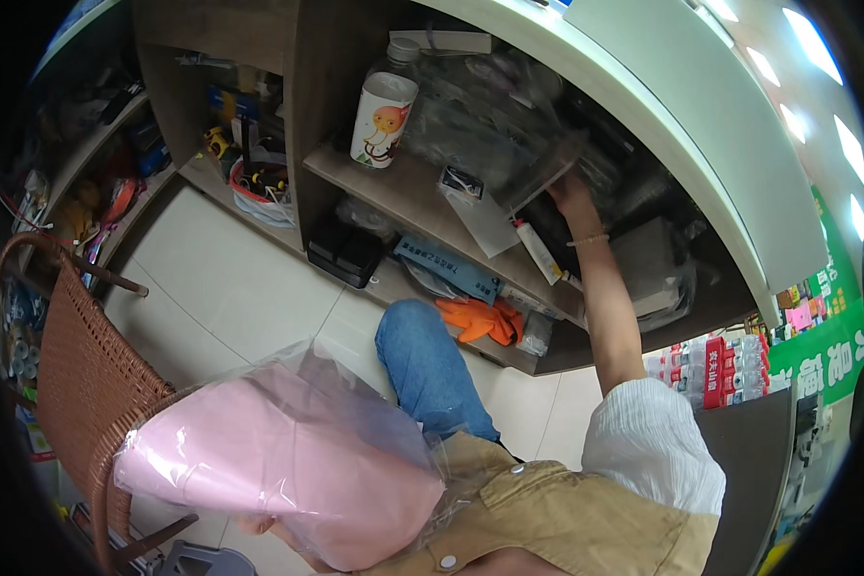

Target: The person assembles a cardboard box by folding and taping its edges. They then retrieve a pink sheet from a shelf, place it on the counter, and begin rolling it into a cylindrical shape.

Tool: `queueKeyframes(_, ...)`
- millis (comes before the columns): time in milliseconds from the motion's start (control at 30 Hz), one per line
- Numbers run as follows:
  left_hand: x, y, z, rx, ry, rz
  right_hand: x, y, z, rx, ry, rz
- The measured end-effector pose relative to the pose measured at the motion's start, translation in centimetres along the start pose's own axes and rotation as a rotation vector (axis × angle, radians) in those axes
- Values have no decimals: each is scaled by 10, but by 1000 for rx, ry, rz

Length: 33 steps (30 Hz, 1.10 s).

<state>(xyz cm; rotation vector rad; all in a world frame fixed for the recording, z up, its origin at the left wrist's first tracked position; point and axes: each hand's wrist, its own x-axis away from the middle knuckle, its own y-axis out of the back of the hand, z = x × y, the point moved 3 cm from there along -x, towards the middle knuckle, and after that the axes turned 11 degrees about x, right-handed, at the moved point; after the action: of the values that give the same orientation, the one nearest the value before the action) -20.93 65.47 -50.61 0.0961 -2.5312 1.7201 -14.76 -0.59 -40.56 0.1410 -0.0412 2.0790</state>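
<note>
A pink package in clear plastic (288, 451), folded and cone-like, lies across my lap at the lower left. From beneath it my left hand (256, 524) shows only in part, closed on the package with most fingers hidden. Inside the shelf unit, my right hand (571, 187) reaches among clear plastic bags (480, 115). Its fingers are bent at a flat, see-through piece with a pale straight edge (544, 184), whose kind I cannot make out. Below that hand, a white tube with a red cap (538, 252) lies by the shelf's edge, near a small box (462, 182).
A bottle with a cartoon label (384, 120) stands on the upper shelf board (394, 192). Underneath are a black case (347, 252) and orange gloves (480, 320). A wicker chair (86, 365) is at left. Packed water bottles (710, 370) stand at right.
</note>
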Motion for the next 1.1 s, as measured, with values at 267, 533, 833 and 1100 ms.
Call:
queueKeyframes(267, 2, 9, -4, -15, -2, -34, 132, 11, 117, 274, -51, 258)
queueKeyframes(533, 2, 9, 1, -5, 51, -49, 116, 9, 130, 588, 225, 271)
queueKeyframes(833, -1, 16, -7, -17, 42, -81, 100, 120, 174, 87, 601, -198)
queueKeyframes(1100, -2, 13, 5, -49, 78, -106, -7, 81, 176, 620, 708, -438)
